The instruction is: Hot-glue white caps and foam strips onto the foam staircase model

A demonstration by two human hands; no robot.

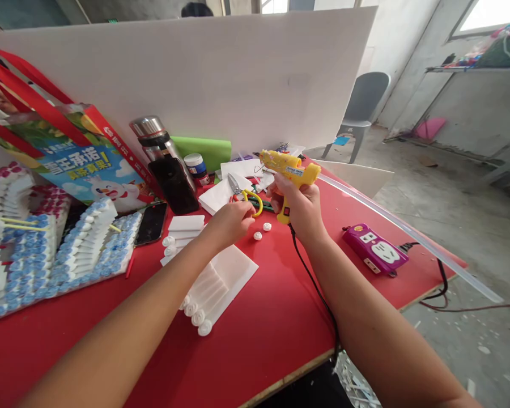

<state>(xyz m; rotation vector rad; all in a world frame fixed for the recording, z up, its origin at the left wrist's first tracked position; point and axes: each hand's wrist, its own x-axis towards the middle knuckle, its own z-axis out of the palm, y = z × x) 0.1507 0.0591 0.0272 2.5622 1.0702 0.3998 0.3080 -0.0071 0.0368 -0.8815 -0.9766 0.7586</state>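
My right hand (300, 207) is wrapped round the handle of a yellow hot glue gun (287, 165), its nozzle pointing left and its black cord hanging down. My left hand (237, 220) is closed in a pinch beside the yellow handles of a pair of scissors (255, 199); what its fingertips hold is hidden. The scissors' blades point up and left over white paper pieces. Two small white rosettes (258, 236) lie on the red table just right of my left hand. Below my left forearm lies a stepped white foam piece (233, 272), with several white rosettes along its lower-left edge.
A purple power strip (376, 249) sits on the red table (280, 317) at right, beside a long clear strip (408, 235). At left stand blue-and-white rosette models (80, 249), a shopping bag (85, 164), a flask (153, 136) and phones. A white board (187, 85) rises behind.
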